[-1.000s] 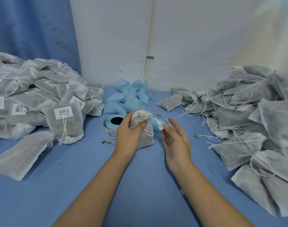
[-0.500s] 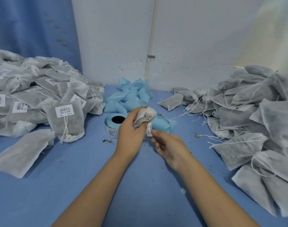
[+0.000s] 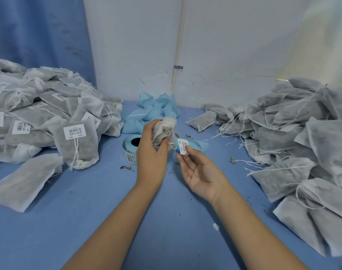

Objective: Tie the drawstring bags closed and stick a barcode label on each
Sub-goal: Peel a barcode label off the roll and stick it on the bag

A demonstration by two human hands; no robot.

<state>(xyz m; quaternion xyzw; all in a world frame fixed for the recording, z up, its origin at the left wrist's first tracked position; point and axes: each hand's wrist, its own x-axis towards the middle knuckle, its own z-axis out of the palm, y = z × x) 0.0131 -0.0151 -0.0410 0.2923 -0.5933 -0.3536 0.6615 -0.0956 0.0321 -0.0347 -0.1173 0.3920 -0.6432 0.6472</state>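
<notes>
Gripping a tied bag in the left hand. Pinching a label in the right hand, beside the bag, not stuck yet. Labelled pile left of the hands, bare pile right: lots left.

left hand: raised, fingers curled round bag | right hand: palm up, pinching label

Right hand, previously empty, now pinches a white rectangular barcode label, palm upturned; left hand has raised the grey fabric drawstring bag.
</notes>
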